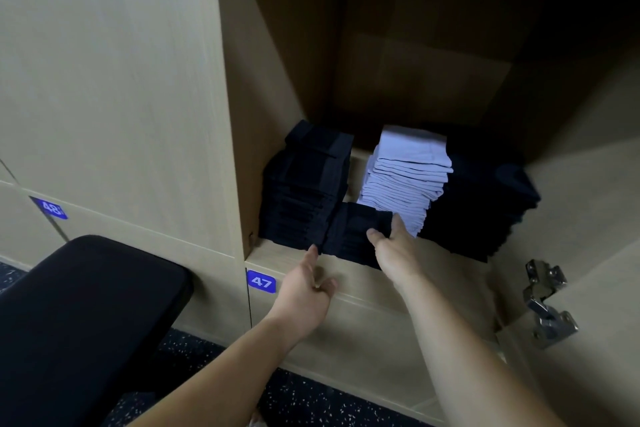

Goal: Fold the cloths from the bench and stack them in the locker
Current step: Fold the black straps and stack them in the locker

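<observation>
- We pinch the short dark cloth stack's (349, 229) right end with our right hand (394, 248); our left hand (304, 288), fingers straight, touches its near-left corner.
- Open locker (263, 97): free room above every pile.
- Stack sits at the shelf's near edge, against the tall dark pile (304, 184) on its left, pale pile (405, 173) behind.

Blue tag "47" (261, 281) on locker front edge, below the open shelf. Blue tag "48" (50, 207) on locker door at left.
</observation>
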